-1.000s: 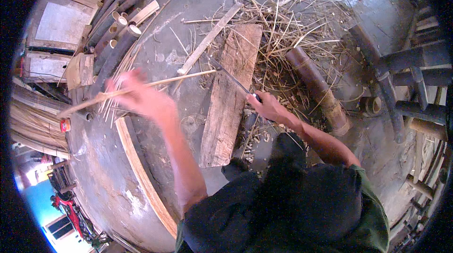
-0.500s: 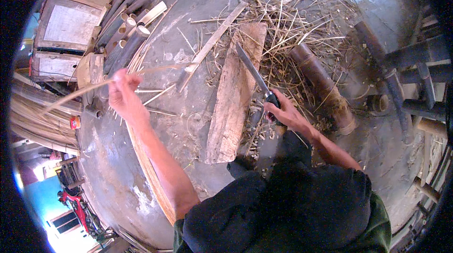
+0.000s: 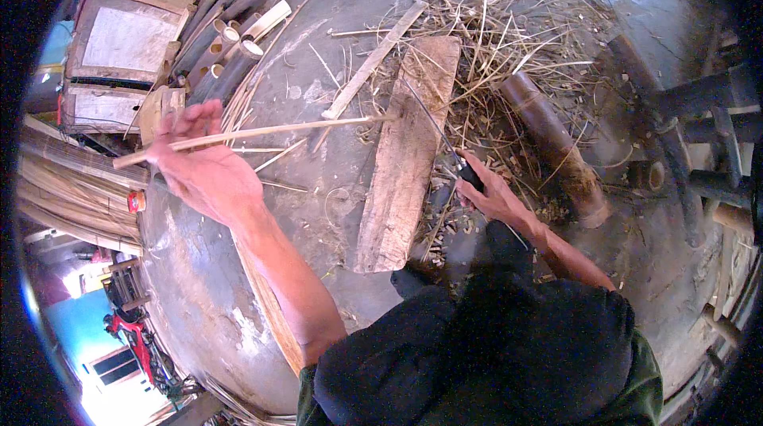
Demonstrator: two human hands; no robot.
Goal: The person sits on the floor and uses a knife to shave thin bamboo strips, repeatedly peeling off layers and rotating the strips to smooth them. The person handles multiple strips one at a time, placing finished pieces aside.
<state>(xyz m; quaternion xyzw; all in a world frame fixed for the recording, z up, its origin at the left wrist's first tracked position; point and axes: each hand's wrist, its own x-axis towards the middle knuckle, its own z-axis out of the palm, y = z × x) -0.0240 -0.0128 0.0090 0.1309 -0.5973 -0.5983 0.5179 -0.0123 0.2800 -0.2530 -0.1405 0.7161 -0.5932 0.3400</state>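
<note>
My left hand (image 3: 213, 178) is palm up at the left, its fingers loosely curled and blurred. A thin pale bamboo strip (image 3: 298, 129) lies across it, held by the thumb side. The strip's far end reaches over a rough wooden board (image 3: 401, 180) on the floor. My right hand (image 3: 499, 197) is closed round the dark handle of a long knife (image 3: 471, 176). The narrow blade slants up and left above the board, seen nearly edge-on and apart from the strip. Part of the handle is hidden by my fingers.
Thin shavings (image 3: 517, 36) are heaped beyond the board. A thick dark bamboo length (image 3: 552, 144) lies to its right, and a flat bamboo slat (image 3: 373, 60) to its left. Cut bamboo tubes (image 3: 222, 60) are stacked at the upper left, near long strip bundles (image 3: 71, 183).
The bamboo strip has shifted right, its far end now over the board. My left hand has turned palm up with looser fingers. The knife blade has rotated to nearly edge-on.
</note>
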